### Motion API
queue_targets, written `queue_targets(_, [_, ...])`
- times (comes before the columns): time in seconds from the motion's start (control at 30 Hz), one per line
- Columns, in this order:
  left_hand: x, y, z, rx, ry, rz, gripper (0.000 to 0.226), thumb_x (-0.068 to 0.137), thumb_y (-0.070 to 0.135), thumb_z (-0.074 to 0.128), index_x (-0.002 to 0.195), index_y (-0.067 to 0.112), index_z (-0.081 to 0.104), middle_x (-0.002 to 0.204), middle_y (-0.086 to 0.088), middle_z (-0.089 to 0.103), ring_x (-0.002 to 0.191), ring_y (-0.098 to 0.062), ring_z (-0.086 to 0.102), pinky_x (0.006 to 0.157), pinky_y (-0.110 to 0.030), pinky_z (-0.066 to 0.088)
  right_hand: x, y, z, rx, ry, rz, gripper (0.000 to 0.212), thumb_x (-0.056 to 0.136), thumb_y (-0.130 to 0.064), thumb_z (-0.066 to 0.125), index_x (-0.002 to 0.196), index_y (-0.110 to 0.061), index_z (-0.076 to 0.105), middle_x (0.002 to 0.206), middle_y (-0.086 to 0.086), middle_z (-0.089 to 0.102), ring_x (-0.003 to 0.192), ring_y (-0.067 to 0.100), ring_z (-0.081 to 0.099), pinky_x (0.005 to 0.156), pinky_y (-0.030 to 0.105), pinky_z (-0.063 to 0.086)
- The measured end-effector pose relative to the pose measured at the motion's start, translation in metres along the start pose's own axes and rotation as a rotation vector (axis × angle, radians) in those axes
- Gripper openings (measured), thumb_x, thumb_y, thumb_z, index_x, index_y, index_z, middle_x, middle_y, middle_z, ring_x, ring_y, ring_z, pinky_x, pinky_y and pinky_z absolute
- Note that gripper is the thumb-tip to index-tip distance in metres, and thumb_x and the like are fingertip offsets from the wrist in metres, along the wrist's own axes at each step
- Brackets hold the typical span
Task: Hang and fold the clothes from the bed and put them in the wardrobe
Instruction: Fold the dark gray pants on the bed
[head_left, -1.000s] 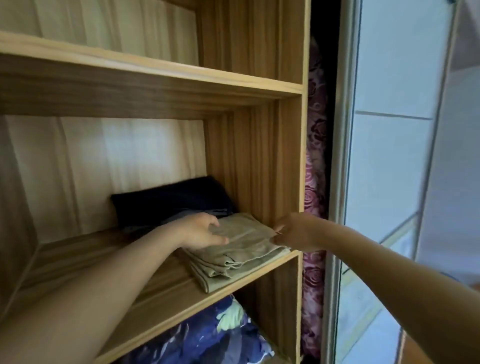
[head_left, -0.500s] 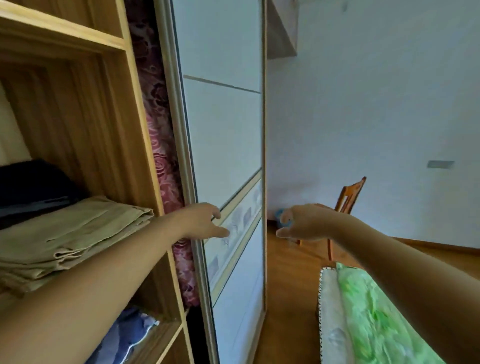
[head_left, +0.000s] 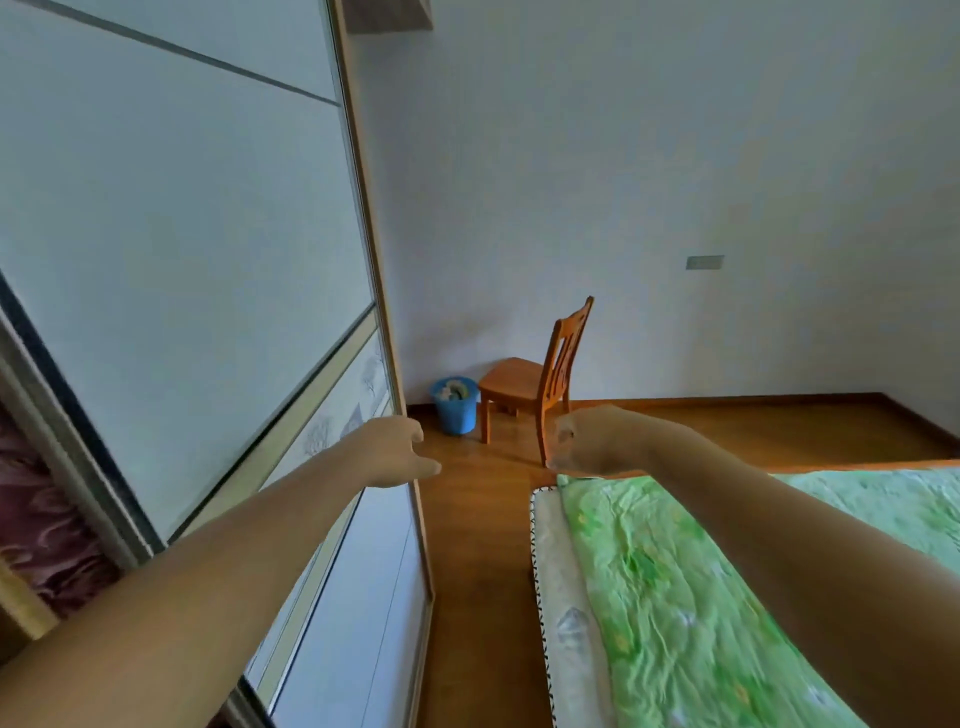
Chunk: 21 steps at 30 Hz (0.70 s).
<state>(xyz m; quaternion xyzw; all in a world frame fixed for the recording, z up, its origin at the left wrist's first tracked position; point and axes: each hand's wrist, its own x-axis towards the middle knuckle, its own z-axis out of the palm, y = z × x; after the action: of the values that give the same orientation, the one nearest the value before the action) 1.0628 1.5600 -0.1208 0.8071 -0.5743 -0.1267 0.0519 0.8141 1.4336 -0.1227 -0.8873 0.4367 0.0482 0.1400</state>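
Observation:
My left hand (head_left: 397, 451) hovers in front of the wardrobe's white sliding door (head_left: 208, 249), fingers loosely curled, holding nothing. My right hand (head_left: 584, 440) is stretched out over the near corner of the bed (head_left: 675, 597), fingers loosely curled and empty. The bed carries a green patterned sheet; no clothes show on the part in view. The wardrobe shelves and the folded clothes are out of sight to the left.
A wooden chair (head_left: 540, 379) stands by the far wall with a blue bin (head_left: 456, 405) beside it. Brown wooden floor (head_left: 478, 571) runs between wardrobe and bed. A dark red floral fabric (head_left: 41, 525) shows at the door's left edge.
My view has swung right from the wardrobe shelf to the room. Both hands let go of the folded beige garment, left on the shelf, and now hang empty in the air.

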Motion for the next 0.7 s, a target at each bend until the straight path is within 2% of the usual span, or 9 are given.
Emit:
queue_targets(0.1, [0.066,-0.003,0.009,0.014,-0.040,0.009,0.059,0.091,0.049,0.067,0.139,0.017,0.053,0.141,-0.005,0.055,0.126,-0.021,0.054,0.101,-0.035,0.047,0.057,0.025,0.000,-0.036,-0.021,0.035,0.052,0.091,-0.059,0.058,0.132,-0.026,0.059,0.129,-0.001,0.061,0.115,0.023,0.057,0.097,0.040,0.047])
queue_targets(0.27, [0.175,-0.001,0.007,0.019,-0.043,0.001,0.063,0.092,0.048,0.066,0.143,0.016,0.050,0.143,-0.006,0.055,0.129,-0.023,0.053,0.103,-0.035,0.045,0.156,0.063,-0.010,-0.086,-0.051,0.070,0.062,0.092,-0.059,0.055,0.144,-0.024,0.050,0.144,0.003,0.055,0.130,0.029,0.052,0.102,0.043,0.044])
queue_targets(0.4, [0.257,0.002,0.009,-0.025,-0.091,-0.006,0.068,0.091,0.049,0.067,0.147,0.018,0.046,0.147,-0.006,0.052,0.132,-0.023,0.051,0.105,-0.036,0.044,0.227,0.092,-0.025,-0.141,-0.065,0.096,0.063,0.093,-0.059,0.054,0.146,-0.025,0.048,0.146,0.004,0.053,0.130,0.031,0.052,0.101,0.046,0.046])
queue_targets(0.53, [0.333,0.000,0.019,-0.016,-0.155,0.002,0.066,0.091,0.049,0.067,0.146,0.019,0.047,0.146,-0.004,0.052,0.131,-0.023,0.052,0.105,-0.036,0.046,0.294,0.116,-0.033,-0.125,-0.087,0.098,0.065,0.093,-0.056,0.054,0.148,-0.023,0.046,0.150,0.004,0.049,0.135,0.031,0.048,0.107,0.048,0.044])
queue_targets(0.7, [0.432,0.000,0.027,0.027,-0.203,0.035,0.066,0.092,0.049,0.065,0.147,0.020,0.047,0.147,-0.004,0.051,0.131,-0.023,0.051,0.105,-0.038,0.047,0.379,0.137,-0.039,-0.085,-0.081,0.132,0.063,0.092,-0.054,0.058,0.145,-0.022,0.050,0.143,0.004,0.056,0.126,0.029,0.054,0.102,0.045,0.048])
